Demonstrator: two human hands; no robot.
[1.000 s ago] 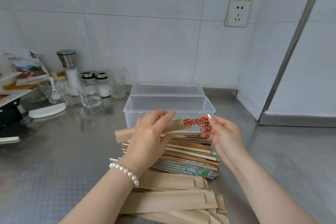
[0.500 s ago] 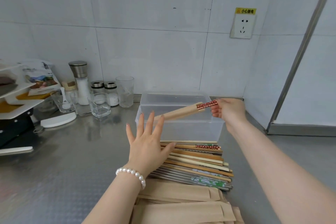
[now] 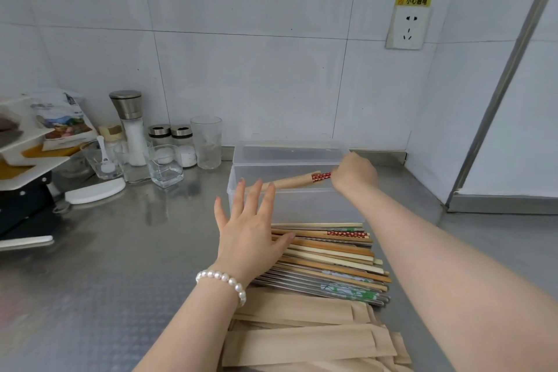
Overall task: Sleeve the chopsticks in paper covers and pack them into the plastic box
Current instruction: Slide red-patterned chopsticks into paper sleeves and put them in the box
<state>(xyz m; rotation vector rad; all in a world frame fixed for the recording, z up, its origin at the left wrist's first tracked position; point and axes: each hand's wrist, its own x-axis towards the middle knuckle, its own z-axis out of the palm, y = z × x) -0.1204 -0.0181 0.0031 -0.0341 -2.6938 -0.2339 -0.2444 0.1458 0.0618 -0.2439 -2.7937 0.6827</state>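
Right hand (image 3: 354, 174) pinches the red-patterned end of the sleeved chopsticks (image 3: 291, 182), their length running leftward from that grip over the open plastic box (image 3: 297, 205); left hand (image 3: 247, 228) hovers spread, empty, nearer the loose chopsticks (image 3: 332, 257).

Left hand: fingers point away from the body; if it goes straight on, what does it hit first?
Likely the near wall of the clear plastic box. The open left hand has fingertips overlapping that wall in view; depth is unclear, so it may pass above the rim.
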